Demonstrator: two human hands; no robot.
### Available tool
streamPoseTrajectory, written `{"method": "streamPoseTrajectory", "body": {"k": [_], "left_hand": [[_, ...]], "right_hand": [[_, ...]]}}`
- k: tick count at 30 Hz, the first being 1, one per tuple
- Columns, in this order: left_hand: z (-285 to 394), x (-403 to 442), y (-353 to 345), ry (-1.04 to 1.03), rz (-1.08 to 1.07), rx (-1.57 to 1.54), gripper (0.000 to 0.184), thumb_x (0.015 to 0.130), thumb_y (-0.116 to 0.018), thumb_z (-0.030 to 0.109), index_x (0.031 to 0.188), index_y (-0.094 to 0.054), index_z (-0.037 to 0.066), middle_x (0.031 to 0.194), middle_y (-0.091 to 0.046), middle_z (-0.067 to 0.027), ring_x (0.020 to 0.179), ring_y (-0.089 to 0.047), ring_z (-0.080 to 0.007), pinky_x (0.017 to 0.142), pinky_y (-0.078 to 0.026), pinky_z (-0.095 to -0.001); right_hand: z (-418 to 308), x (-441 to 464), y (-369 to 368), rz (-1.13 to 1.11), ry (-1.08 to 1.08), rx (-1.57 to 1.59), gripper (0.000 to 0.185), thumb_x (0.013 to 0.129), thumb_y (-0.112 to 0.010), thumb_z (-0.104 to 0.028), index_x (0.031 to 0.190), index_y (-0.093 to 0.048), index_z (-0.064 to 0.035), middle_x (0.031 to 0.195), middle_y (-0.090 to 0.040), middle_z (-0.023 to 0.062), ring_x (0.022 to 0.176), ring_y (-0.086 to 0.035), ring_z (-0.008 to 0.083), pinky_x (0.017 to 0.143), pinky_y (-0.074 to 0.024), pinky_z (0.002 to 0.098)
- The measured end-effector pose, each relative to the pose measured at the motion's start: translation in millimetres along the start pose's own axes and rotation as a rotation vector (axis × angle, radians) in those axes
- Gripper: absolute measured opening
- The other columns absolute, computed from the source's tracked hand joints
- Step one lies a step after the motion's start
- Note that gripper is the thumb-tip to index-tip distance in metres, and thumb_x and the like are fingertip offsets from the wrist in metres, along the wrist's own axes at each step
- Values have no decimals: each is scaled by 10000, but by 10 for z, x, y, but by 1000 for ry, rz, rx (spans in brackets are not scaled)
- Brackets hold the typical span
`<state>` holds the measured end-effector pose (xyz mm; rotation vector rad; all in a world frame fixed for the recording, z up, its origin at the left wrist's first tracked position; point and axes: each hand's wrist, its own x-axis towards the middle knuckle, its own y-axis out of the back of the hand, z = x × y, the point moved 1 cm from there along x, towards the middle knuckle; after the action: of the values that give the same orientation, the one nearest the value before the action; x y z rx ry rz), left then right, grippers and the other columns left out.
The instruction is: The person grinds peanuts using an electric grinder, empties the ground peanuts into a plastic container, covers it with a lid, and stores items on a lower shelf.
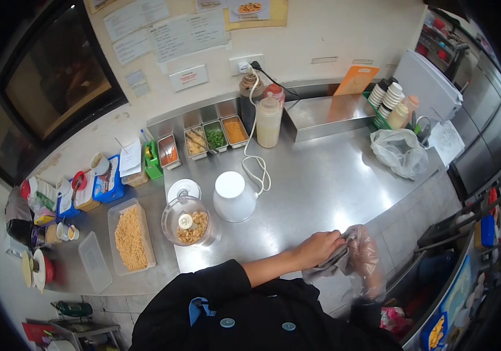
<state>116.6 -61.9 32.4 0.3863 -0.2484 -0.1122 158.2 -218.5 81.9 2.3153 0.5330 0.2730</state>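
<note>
Both left hand (319, 248) and right hand (366, 256) grip a cloth (333, 264); leftward of them, bowl (170, 227) loaded but uncovered, its pieces (191, 234) coarse.

Our bare left hand (319, 248), fingers curled and closed, lies near half past four in the head view, its bare forearm (271, 268) angled from a black fabric sleeve (215, 285) toward between two and three o'clock. Our right hand (365, 257), in a clear, wrinkled plastic glove, sits just beside it toward three o'clock, its fingers partly hidden.
</note>
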Motion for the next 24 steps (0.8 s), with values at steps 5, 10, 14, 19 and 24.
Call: {"method": "streamPoseTrajectory", "body": {"k": [5, 10, 14, 19, 24], "left_hand": [[-104, 37, 66, 18, 43, 1, 187, 922, -543, 105, 1072, -488, 8, 972, -588, -243, 894, -578, -428, 729, -466, -441], [144, -190, 556, -64, 297, 57, 594, 832, -598, 15, 1377, -370, 74, 1380, -338, -230, 1301, -344, -414, 1028, -377, -430], [388, -741, 1504, 78, 614, 479, 554, 794, -652, 21, 1309, -460, 90, 1375, -374, -177, 1291, -374, -358, 1053, -356, -406], [-12, -1853, 2599, 475, 1238, 352, 318, 841, -641, 97, 1156, -599, 80, 1212, -534, -111, 1001, -580, -211, 838, -494, -345], [-1730, -2632, 2915, 843, 1065, 313, 481, 822, -664, 265, 1209, -581, -9, 1205, -597, -214, 1124, -562, -322, 973, -433, -380]], "right_hand": [[130, 213, -59, 68, 58, 81, 174, 821, -614, -123, 958, -558, -31, 806, -616, 181, 715, -602, 372, 623, -460, 426], [148, 939, 180, 190, 205, -236, 320, 711, -739, -114, 968, -563, -40, 964, -618, 167, 902, -598, 348, 755, -465, 405], [25, 1504, 3, 274, 469, -388, 462, 656, -782, -127, 1054, -562, -51, 1142, -570, 182, 1050, -552, 353, 910, -428, 397], [-999, 1594, -1042, -322, 452, 441, 408, 855, -635, -106, 1241, -517, -43, 1191, -574, 140, 1083, -564, 279, 902, -473, 358], [-1934, 2151, -2815, -547, 1242, 367, 268, 843, -558, -124, 1060, -640, 11, 1013, -653, 214, 943, -632, 335, 814, -501, 392]]}}
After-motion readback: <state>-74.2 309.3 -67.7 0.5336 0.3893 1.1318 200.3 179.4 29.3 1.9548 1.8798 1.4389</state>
